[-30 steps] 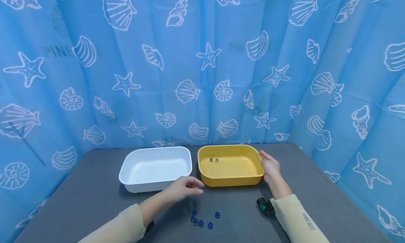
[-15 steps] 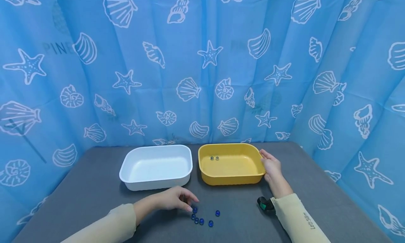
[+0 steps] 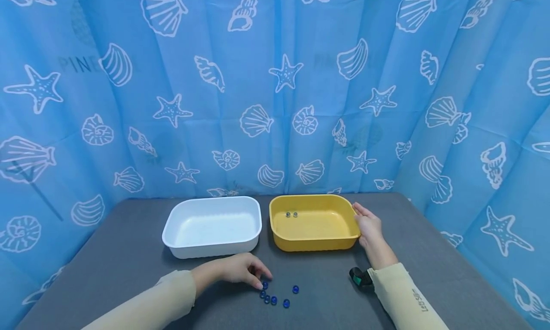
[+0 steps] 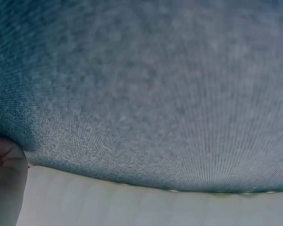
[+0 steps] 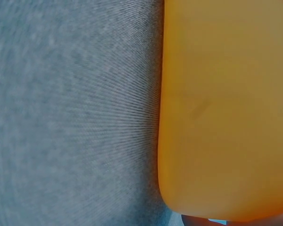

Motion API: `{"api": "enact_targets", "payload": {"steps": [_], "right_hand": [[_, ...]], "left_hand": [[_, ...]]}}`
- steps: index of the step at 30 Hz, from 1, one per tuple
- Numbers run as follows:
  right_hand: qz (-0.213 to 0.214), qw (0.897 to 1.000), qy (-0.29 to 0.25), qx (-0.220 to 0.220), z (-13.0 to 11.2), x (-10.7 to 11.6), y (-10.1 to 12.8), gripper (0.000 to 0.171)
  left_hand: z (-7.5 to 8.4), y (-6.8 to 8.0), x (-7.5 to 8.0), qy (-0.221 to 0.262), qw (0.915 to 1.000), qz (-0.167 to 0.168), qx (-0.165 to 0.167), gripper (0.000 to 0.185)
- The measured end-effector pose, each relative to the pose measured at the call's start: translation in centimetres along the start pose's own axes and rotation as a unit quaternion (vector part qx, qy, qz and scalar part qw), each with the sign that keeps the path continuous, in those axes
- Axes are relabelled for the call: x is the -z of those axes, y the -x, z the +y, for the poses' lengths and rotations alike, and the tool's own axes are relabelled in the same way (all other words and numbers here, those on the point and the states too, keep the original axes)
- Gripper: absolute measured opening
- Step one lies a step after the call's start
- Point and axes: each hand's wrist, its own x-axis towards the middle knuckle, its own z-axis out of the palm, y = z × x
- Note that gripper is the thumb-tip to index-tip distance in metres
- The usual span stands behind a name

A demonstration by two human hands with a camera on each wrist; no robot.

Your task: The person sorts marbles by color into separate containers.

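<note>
Several blue marbles (image 3: 275,297) lie on the grey table (image 3: 129,263) near its front edge. My left hand (image 3: 262,281) reaches down to them, its curled fingertips pinching the topmost blue marble (image 3: 265,285). Behind stands a yellow tray (image 3: 315,244) with two marbles (image 3: 291,215) in its far left corner. My right hand (image 3: 363,221) rests with straight fingers against that tray's right wall. In the right wrist view the yellow tray's wall (image 5: 226,108) fills the right half. The left wrist view shows mostly grey table (image 4: 155,84) and part of a finger (image 4: 7,179).
A white tray (image 3: 189,251) stands left of the yellow one, close behind my left hand. A blue curtain (image 3: 275,91) printed with shells closes the table in at the back and both sides. A black and green wrist device (image 3: 360,278) sits by my right sleeve.
My left hand has come down and back from the white tray's front edge to the marbles, and its fingertips have settled on the topmost one. My right hand has stayed at the yellow tray.
</note>
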Motion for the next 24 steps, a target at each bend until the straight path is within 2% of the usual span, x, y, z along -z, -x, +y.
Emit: {"api": "enact_targets", "payload": {"steps": [4, 8, 10, 14, 16, 19, 24], "right_hand": [[0.006, 1.0, 0.003, -0.004, -0.1, -0.1, 0.0, 0.048], [0.009, 1.0, 0.001, -0.002, -0.1, -0.1, 0.0, 0.048], [0.007, 1.0, -0.002, -0.001, -0.2, -0.1, 0.1, 0.048], [0.001, 1.0, -0.003, 0.001, -0.1, 0.0, 0.0, 0.048], [0.002, 1.0, -0.002, 0.0, -0.1, -0.1, 0.0, 0.048], [0.005, 1.0, 0.0, -0.002, -0.1, -0.1, 0.0, 0.048], [0.005, 1.0, 0.0, -0.001, 0.0, 0.0, -0.1, 0.048]], "left_hand": [[-0.6, -0.3, 0.1, -0.039, 0.999, -0.012, -0.017, 0.028], [-1.5, -0.9, 0.1, -0.032, 0.9991, -0.015, -0.025, 0.026], [-3.0, -1.6, 0.0, -0.02, 0.9994, -0.016, -0.022, 0.026], [-7.5, -3.9, -0.2, -0.026, 0.999, -0.024, -0.028, 0.026], [-8.9, -4.7, -0.3, -0.032, 0.9987, -0.027, -0.029, 0.025], [-9.4, -5.1, -0.3, -0.035, 0.9986, -0.031, -0.026, 0.023], [-9.0, -4.9, -0.3, -0.028, 0.9991, -0.028, -0.016, 0.021]]}}
